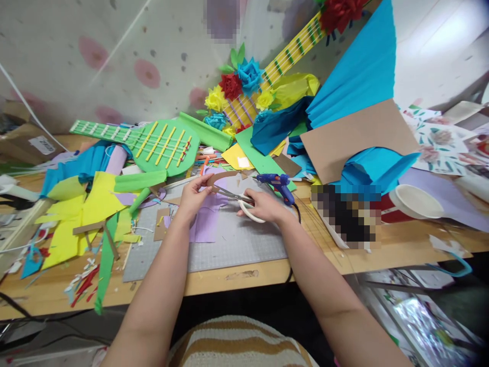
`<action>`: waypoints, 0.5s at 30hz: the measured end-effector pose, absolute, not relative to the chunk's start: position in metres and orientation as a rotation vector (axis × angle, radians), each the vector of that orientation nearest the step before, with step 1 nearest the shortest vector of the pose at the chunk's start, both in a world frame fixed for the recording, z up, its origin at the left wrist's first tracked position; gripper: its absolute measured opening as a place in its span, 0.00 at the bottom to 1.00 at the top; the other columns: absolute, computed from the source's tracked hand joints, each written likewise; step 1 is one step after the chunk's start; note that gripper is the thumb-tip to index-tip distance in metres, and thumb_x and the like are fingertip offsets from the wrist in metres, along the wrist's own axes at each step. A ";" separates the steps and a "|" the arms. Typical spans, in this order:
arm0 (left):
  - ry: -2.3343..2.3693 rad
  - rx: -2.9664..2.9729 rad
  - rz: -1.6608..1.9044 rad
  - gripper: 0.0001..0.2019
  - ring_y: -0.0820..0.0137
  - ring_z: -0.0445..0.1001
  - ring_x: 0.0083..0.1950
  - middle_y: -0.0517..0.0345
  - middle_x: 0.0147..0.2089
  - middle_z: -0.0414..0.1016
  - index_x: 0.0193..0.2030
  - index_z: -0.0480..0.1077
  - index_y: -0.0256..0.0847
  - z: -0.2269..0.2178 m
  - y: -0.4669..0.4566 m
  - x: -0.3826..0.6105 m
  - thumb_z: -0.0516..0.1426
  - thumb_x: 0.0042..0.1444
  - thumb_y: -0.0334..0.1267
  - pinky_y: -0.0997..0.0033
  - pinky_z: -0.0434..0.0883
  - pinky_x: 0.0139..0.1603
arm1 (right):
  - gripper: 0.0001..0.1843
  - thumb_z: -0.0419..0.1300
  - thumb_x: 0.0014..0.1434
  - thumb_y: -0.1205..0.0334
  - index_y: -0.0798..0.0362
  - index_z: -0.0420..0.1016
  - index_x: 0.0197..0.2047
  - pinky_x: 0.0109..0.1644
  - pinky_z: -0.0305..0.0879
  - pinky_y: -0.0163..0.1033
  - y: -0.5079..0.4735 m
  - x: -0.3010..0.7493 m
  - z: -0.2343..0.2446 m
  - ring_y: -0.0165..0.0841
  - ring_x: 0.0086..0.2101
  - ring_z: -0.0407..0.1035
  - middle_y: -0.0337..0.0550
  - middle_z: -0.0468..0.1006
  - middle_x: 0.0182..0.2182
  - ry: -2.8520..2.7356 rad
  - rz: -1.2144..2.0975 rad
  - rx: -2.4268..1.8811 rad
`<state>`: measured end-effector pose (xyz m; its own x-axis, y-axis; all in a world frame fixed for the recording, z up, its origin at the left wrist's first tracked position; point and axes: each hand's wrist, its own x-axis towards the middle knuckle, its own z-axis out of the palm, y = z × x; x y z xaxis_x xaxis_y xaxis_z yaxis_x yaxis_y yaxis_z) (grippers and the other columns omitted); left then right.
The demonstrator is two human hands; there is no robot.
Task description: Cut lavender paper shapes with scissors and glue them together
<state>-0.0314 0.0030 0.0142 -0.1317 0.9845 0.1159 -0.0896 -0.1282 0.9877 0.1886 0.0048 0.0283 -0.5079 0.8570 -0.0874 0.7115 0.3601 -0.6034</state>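
Note:
My right hand point(260, 205) is closed on the white-handled scissors point(248, 208), whose blades point left toward my other hand. Between the fingertips of my left hand point(194, 198) is a curved strip of brown cardboard point(225, 176), pinched at its left end. The scissor blades lie just below the strip; whether they touch it I cannot tell. Beneath both hands is a grey cutting mat point(244, 250), with a sheet of purple paper point(202, 227) on it. A blue hot glue gun point(278, 184) lies just beyond my right hand.
A green paper lute point(164, 148) lies at the back left; a yellow guitar point(244, 107) with paper flowers leans on the wall. Yellow paper scraps point(72, 219) cover the left side. To the right are a brown cardboard sheet point(359, 137) and a red cup with a white lid point(414, 204).

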 end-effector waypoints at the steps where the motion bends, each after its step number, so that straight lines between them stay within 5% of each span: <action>1: 1.153 1.177 1.424 0.20 0.69 0.72 0.38 0.54 0.42 0.75 0.43 0.74 0.39 0.015 0.003 -0.031 0.61 0.38 0.30 0.69 0.73 0.36 | 0.24 0.61 0.42 0.40 0.51 0.62 0.30 0.27 0.47 0.32 0.005 0.189 0.029 0.28 0.25 0.58 0.36 0.68 0.25 -2.377 0.874 -1.406; 15: 1.132 1.305 1.311 0.26 0.71 0.71 0.39 0.54 0.41 0.72 0.50 0.68 0.40 0.016 0.003 -0.031 0.60 0.39 0.28 0.71 0.71 0.39 | 0.24 0.60 0.42 0.40 0.52 0.65 0.31 0.27 0.46 0.32 0.007 0.191 0.029 0.28 0.25 0.58 0.36 0.67 0.24 -2.399 0.851 -1.424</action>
